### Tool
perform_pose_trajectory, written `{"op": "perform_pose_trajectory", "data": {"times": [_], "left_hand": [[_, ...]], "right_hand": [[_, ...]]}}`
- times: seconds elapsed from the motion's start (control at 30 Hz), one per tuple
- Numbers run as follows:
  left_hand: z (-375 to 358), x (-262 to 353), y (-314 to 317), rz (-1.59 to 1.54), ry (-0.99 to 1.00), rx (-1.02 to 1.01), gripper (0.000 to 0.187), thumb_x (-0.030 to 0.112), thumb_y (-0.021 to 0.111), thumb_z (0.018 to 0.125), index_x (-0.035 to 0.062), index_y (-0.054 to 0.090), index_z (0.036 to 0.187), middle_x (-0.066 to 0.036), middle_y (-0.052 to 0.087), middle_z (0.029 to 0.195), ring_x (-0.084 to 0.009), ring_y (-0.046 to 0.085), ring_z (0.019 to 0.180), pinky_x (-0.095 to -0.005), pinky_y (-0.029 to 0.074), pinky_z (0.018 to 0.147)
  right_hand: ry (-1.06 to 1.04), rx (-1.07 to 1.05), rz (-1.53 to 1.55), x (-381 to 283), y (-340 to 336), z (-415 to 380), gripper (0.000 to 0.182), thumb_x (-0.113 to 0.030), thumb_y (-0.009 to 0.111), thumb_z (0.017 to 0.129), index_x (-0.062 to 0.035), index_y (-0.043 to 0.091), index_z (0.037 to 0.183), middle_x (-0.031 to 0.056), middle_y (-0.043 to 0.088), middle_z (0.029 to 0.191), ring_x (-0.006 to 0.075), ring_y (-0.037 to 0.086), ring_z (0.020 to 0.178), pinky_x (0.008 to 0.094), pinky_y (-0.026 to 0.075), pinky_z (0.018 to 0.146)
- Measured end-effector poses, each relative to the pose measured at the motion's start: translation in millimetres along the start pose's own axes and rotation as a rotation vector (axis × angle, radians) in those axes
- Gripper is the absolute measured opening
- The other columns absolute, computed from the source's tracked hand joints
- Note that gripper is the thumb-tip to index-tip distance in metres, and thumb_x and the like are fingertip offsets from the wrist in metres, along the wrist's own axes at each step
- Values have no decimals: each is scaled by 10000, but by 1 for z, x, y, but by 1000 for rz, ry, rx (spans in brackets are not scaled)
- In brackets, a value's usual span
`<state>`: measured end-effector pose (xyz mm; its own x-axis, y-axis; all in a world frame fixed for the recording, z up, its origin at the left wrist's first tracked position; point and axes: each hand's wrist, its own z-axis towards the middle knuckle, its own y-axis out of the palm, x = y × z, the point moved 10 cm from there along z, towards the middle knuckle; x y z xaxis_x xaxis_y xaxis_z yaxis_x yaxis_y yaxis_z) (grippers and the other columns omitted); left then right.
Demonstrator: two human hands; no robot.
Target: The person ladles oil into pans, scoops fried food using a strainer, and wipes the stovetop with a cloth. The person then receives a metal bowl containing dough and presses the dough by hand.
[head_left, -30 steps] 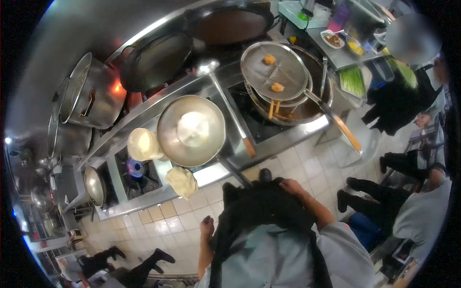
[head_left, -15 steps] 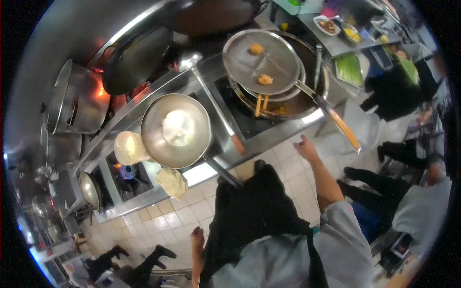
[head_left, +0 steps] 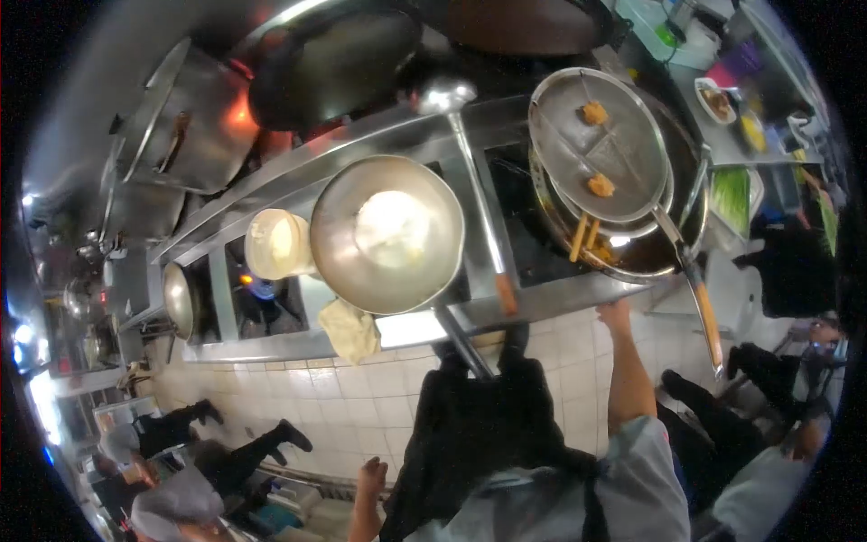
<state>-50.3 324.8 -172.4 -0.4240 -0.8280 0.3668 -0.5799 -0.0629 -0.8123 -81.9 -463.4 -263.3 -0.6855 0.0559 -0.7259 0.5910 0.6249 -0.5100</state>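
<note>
My right hand (head_left: pixel 616 318) is at the stove's front edge, below a wide pot (head_left: pixel 691 221). Its fingers look loosely apart and hold nothing that I can see. Down at my side hangs my left hand (head_left: pixel 371 474), fingers curled together with nothing visible in them. A round mesh strainer (head_left: pixel 632 135) with a wooden handle rests over the pot, carrying two browned food pieces (head_left: pixel 594 113). Wooden chopsticks (head_left: pixel 579 238) stick out beneath it. In front of me a steel wok (head_left: pixel 339 244) holds something pale under bright glare; its handle (head_left: pixel 462 341) points toward my apron.
A long ladle (head_left: pixel 476 181) lies across the stove. Beside the wok are a tub of pale contents (head_left: pixel 263 244) and a folded cloth (head_left: pixel 349 331). A burner flame (head_left: pixel 262 286) burns at left. Dark woks (head_left: pixel 334 72) stand behind. Other people are on both sides.
My view has shifted, so the stove sits farther right and closer. My right hand has moved forward to the stove edge. My left hand still hangs at my side.
</note>
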Motion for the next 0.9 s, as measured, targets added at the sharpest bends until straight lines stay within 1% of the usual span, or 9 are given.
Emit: {"op": "perform_pose_trajectory", "data": {"times": [0.07, 0.2, 0.27, 0.33, 0.4, 0.47, 0.73, 0.8, 0.9], "left_hand": [[-18, -8, -7, -905, -840, -65, 537, 211, 681, 868, -89, 498, 1274, -136, 647, 1052, -165, 604, 855, -297, 497, 715], [-21, -20, 7, -931, -843, -109, 552, 206, 677, 869, -91, 482, 1291, -166, 624, 1158, -213, 615, 995, -314, 495, 838], [-23, -32, 14, -956, -868, -51, 574, 197, 684, 864, -86, 465, 1312, -177, 603, 1196, -216, 586, 1078, -318, 465, 917], [-11, -16, -6, -833, -877, -135, 579, 176, 694, 864, -83, 457, 1323, -187, 598, 1187, -204, 575, 1084, -309, 461, 920], [-12, -21, -3, -998, -893, -41, 570, 165, 697, 862, -84, 460, 1317, -222, 579, 1233, -233, 577, 1121, -326, 456, 944], [-11, -19, -10, -956, -903, -81, 572, 160, 699, 860, -85, 458, 1318, -226, 573, 1248, -241, 575, 1132, -330, 455, 950], [-42, -51, 23, -993, -964, -104, 596, 163, 709, 853, -82, 445, 1328, -228, 558, 1277, -254, 567, 1151, -341, 453, 974], [-39, -44, 17, -1015, -996, -109, 612, 168, 711, 850, -85, 436, 1335, -236, 547, 1289, -266, 561, 1164, -345, 446, 982], [-35, -41, 14, -995, -970, -125, 625, 174, 708, 851, -89, 425, 1343, -246, 536, 1300, -277, 555, 1175, -353, 436, 993]], "right_hand": [[-53, 14, -85, 17, 0, 10, 309, 49, 614, 717, 20, 603, 1024, 107, 645, 853, 181, 624, 621, 299, 518, 475], [-79, -29, -224, 3, -2, 8, 257, 64, 598, 730, 32, 618, 985, 117, 647, 817, 172, 618, 593, 292, 515, 473], [-132, -64, -242, 7, 5, 11, 268, 43, 574, 777, 21, 604, 1042, 106, 641, 834, 174, 622, 614, 281, 520, 480], [8, -13, -94, 10, 3, 8, 229, -7, 593, 759, 40, 610, 982, 157, 660, 776, 214, 653, 713, 340, 529, 556], [73, -37, -50, 22, 10, 10, 201, -27, 575, 792, 44, 608, 977, 137, 655, 820, 190, 648, 734, 319, 542, 530], [91, 1, 110, 15, 8, 6, 199, -25, 553, 807, 30, 613, 989, 114, 647, 877, 190, 641, 754, 312, 554, 552], [68, 3, 169, 16, 7, 5, 254, -23, 495, 837, 6, 583, 1074, 87, 619, 936, 178, 629, 793, 296, 554, 564], [89, -62, 73, 18, 12, 7, 313, -81, 484, 944, -14, 491, 1251, 132, 600, 1121, 231, 642, 912, 319, 583, 649], [98, -70, 98, 15, 12, 5, 303, -62, 496, 936, -2, 505, 1233, 139, 607, 1113, 242, 648, 903, 319, 584, 646]]}}
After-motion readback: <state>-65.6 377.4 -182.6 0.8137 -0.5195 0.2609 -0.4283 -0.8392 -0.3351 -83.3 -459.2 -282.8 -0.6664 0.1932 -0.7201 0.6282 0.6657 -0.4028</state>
